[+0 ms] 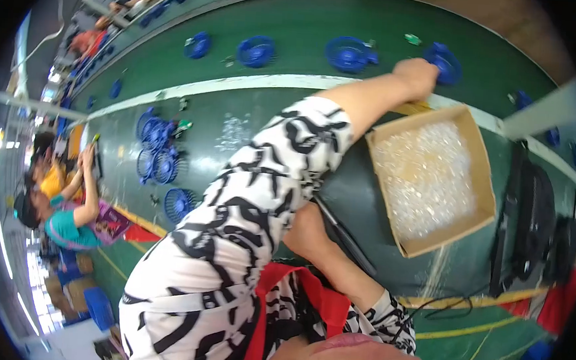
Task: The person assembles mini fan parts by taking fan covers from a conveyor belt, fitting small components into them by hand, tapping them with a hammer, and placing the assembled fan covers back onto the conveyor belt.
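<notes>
My left arm, in a white sleeve with black print, stretches across the bench to the far belt. There my left hand (416,79) is closed at the edge of a blue round plastic grille part (444,63); its fingertips are hidden. Under that sleeve, my right hand (306,230) is near my body, its fingers covered by the left arm. Beside the right hand lies a long black pen-shaped tool (345,237); whether the hand touches it I cannot tell. An open cardboard box (392,209) of small clear plastic pieces stands right of my left forearm.
More blue grille parts (255,50) ride the green belt (290,32) beyond a white strip. Several others (158,147) are grouped on the bench at left, near loose clear pieces (233,132). A black bag (533,208) sits at right. Another person (74,223) works at far left.
</notes>
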`<act>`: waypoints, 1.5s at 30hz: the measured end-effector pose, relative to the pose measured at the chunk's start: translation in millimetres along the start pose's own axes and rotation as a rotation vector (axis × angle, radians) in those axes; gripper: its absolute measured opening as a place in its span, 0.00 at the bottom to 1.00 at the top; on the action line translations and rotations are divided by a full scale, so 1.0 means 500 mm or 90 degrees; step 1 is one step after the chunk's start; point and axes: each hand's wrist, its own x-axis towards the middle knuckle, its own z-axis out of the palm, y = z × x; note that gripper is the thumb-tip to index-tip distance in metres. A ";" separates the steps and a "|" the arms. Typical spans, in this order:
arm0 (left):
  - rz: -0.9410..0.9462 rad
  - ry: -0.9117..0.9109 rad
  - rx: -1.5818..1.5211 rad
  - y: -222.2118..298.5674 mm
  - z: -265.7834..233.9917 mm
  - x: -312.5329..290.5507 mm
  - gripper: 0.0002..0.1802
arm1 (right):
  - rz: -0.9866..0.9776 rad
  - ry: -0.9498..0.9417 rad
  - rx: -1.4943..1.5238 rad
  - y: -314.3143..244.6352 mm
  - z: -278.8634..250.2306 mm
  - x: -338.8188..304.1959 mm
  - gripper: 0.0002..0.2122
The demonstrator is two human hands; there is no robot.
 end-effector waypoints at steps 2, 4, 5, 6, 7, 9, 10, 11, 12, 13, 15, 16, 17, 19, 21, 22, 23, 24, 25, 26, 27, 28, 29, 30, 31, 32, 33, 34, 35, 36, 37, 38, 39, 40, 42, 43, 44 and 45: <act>-0.001 0.088 -0.121 0.033 0.005 -0.017 0.12 | 0.033 0.012 0.058 -0.006 -0.012 -0.020 0.08; 0.008 0.147 -0.149 0.014 -0.013 -0.039 0.12 | 0.019 -0.016 -0.005 -0.015 -0.024 0.004 0.05; 0.021 0.194 -0.144 -0.005 -0.024 -0.047 0.12 | 0.043 -0.043 -0.026 -0.017 -0.024 0.015 0.04; 0.032 0.243 -0.160 -0.030 -0.041 -0.056 0.12 | 0.026 -0.027 0.010 -0.011 -0.015 0.027 0.05; 0.042 0.292 -0.181 -0.049 -0.060 -0.071 0.11 | 0.024 -0.033 0.009 -0.013 -0.013 0.030 0.05; 0.057 0.388 -0.211 -0.110 -0.114 -0.109 0.11 | 0.002 0.017 0.046 -0.020 -0.009 0.036 0.06; 0.003 0.433 -0.183 -0.133 -0.138 -0.123 0.12 | 0.016 0.011 0.038 -0.022 -0.016 0.038 0.07; -0.010 0.472 -0.186 -0.181 -0.161 -0.142 0.12 | 0.010 0.007 0.039 -0.023 -0.017 0.038 0.07; -0.037 0.483 -0.165 -0.228 -0.183 -0.161 0.14 | 0.007 0.012 0.039 -0.019 -0.019 0.038 0.08; -0.055 0.511 -0.103 -0.285 -0.198 -0.187 0.15 | 0.008 0.017 0.045 -0.021 -0.015 0.034 0.09; -0.153 0.535 -0.059 -0.388 -0.236 -0.238 0.16 | 0.001 0.014 0.038 -0.021 -0.016 0.033 0.09; -0.184 0.543 -0.010 -0.449 -0.251 -0.270 0.17 | 0.012 -0.002 0.040 -0.025 -0.017 0.033 0.09; -0.188 0.578 0.014 -0.477 -0.262 -0.299 0.13 | 0.030 -0.013 0.040 -0.023 -0.019 0.033 0.09; -0.262 0.586 0.092 -0.544 -0.286 -0.371 0.13 | 0.023 -0.012 0.042 -0.026 -0.016 0.030 0.09; -0.354 0.556 0.176 -0.595 -0.306 -0.439 0.15 | 0.027 -0.021 0.057 -0.029 -0.011 0.030 0.08; -0.377 0.540 0.182 -0.603 -0.310 -0.457 0.16 | 0.054 -0.037 0.053 -0.032 -0.013 0.030 0.08; -0.400 0.523 0.188 -0.611 -0.311 -0.472 0.17 | 0.057 -0.034 0.051 -0.029 -0.009 0.028 0.08; -0.408 0.517 0.160 -0.622 -0.311 -0.482 0.18 | 0.047 -0.021 0.044 -0.027 -0.005 0.026 0.09; -0.415 0.514 0.132 -0.635 -0.307 -0.483 0.19 | 0.034 -0.007 0.035 -0.024 -0.004 0.027 0.09; -0.430 0.500 0.106 -0.646 -0.298 -0.475 0.21 | 0.035 0.000 0.030 -0.022 -0.003 0.027 0.09; -0.411 0.497 0.106 -0.653 -0.278 -0.461 0.22 | 0.035 0.007 0.021 -0.019 -0.006 0.026 0.09; -0.382 0.490 0.095 -0.648 -0.255 -0.431 0.23 | 0.042 0.024 0.002 -0.013 -0.014 0.022 0.10; -0.441 0.425 0.103 -0.646 -0.243 -0.408 0.22 | 0.027 0.015 0.001 -0.007 -0.018 0.020 0.10; -0.436 0.349 0.196 -0.655 -0.231 -0.403 0.19 | 0.036 0.023 -0.014 -0.006 -0.018 0.016 0.10; -0.387 0.315 0.223 -0.690 -0.232 -0.408 0.17 | 0.019 0.026 0.004 0.004 -0.007 0.028 0.10; -0.287 0.266 0.304 -0.786 -0.290 -0.479 0.17 | 0.024 -0.015 0.056 -0.026 0.012 0.042 0.08; -0.380 0.252 0.114 -0.765 -0.286 -0.457 0.19 | -0.009 0.013 0.054 -0.008 0.017 0.048 0.06; -0.356 0.333 0.104 -0.754 -0.243 -0.417 0.23 | 0.017 -0.014 0.036 0.014 0.004 0.038 0.10; -0.363 0.372 0.226 -0.796 -0.284 -0.450 0.26 | 0.010 -0.024 0.041 -0.002 0.017 0.051 0.07; -0.378 0.355 0.246 -0.815 -0.299 -0.456 0.28 | -0.016 0.000 0.049 0.002 0.027 0.053 0.05; -0.327 0.371 0.213 -0.816 -0.301 -0.448 0.28 | -0.026 0.022 0.057 -0.004 0.023 0.050 0.05; -0.292 0.405 0.202 -0.794 -0.281 -0.442 0.27 | -0.036 0.036 0.063 -0.001 0.019 0.045 0.05; -0.302 0.390 0.188 -0.763 -0.272 -0.441 0.26 | -0.039 0.041 0.067 0.002 0.012 0.039 0.05; -0.311 0.388 0.157 -0.729 -0.257 -0.439 0.27 | -0.035 0.050 0.055 0.008 0.008 0.031 0.06; -0.282 0.419 0.124 -0.658 -0.248 -0.472 0.27 | -0.035 0.055 0.040 0.011 0.008 0.022 0.06; -0.267 0.433 0.100 -0.631 -0.253 -0.501 0.27 | -0.015 0.043 0.039 0.004 0.007 0.022 0.06; -0.250 0.444 0.082 -0.610 -0.263 -0.538 0.25 | 0.000 0.028 0.041 -0.004 0.009 0.023 0.06; -0.228 0.452 0.056 -0.584 -0.262 -0.563 0.23 | 0.010 0.022 0.039 -0.001 0.012 0.025 0.06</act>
